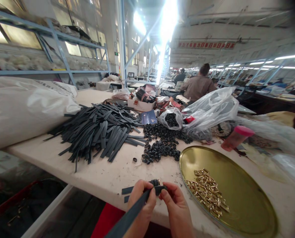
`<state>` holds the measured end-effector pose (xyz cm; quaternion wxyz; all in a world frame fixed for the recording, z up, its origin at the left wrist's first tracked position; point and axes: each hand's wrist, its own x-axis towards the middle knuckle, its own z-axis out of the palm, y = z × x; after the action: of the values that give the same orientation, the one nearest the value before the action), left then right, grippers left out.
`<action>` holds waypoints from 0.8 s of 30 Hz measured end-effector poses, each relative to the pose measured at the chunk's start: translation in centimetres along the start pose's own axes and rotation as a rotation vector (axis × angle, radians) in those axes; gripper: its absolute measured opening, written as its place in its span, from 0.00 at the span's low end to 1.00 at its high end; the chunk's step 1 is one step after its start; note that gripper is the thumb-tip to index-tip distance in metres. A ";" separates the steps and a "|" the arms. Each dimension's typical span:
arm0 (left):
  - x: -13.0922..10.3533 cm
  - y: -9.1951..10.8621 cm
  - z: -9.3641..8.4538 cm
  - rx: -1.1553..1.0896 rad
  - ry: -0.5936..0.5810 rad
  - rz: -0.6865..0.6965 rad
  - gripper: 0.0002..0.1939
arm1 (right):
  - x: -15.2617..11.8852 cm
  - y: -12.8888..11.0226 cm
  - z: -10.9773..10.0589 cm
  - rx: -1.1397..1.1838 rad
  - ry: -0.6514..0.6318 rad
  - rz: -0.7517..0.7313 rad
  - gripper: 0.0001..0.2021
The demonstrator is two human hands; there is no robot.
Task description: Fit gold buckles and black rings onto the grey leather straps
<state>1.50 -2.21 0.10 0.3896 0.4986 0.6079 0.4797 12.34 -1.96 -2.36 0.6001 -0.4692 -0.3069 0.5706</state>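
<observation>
A long dark blue-black strap [131, 216] runs up from the bottom of the view into both hands. My left hand [147, 201] is closed, pinching it near its upper end. With thumb and fingers, my right hand [176, 203] grips the tip of the same strap; a small loop may be there, but the fingers cover it. Just behind my hands, other straps [127, 190] lie on the table with a bit of gold metal [157, 181] at one end. Small black loops [159, 150] are heaped farther back, beside a large pile of dark straps [98, 132].
To my right, a gold oval tray [251, 201] holds many gold buckles [208, 193]. Behind it are a pink-lidded cup [236, 138] and clear plastic bags [212, 105]. A white sack [25, 112] stands at left. A person [199, 84] is farther back.
</observation>
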 end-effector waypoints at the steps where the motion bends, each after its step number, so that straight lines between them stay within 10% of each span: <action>1: -0.3 0.1 0.0 0.017 0.018 0.017 0.05 | 0.1 -0.1 -0.3 -0.087 -0.001 -0.056 0.13; 11: -1.8 0.9 -0.2 -0.036 -0.235 0.009 0.04 | -0.4 -1.4 -2.6 -0.085 -0.396 0.186 0.10; 20: -0.4 0.9 -4.3 -0.659 -0.699 -0.579 0.15 | 0.8 -3.4 -3.7 0.183 -0.330 0.431 0.09; 24: 0.0 1.7 -4.3 -0.574 -0.938 -0.677 0.23 | 1.4 -3.5 -3.8 0.150 -0.312 0.453 0.10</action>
<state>-2.18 -2.96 2.73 0.8616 0.3120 0.3440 0.2049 17.36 -1.04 -0.83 0.4358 -0.3863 -0.2398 0.7767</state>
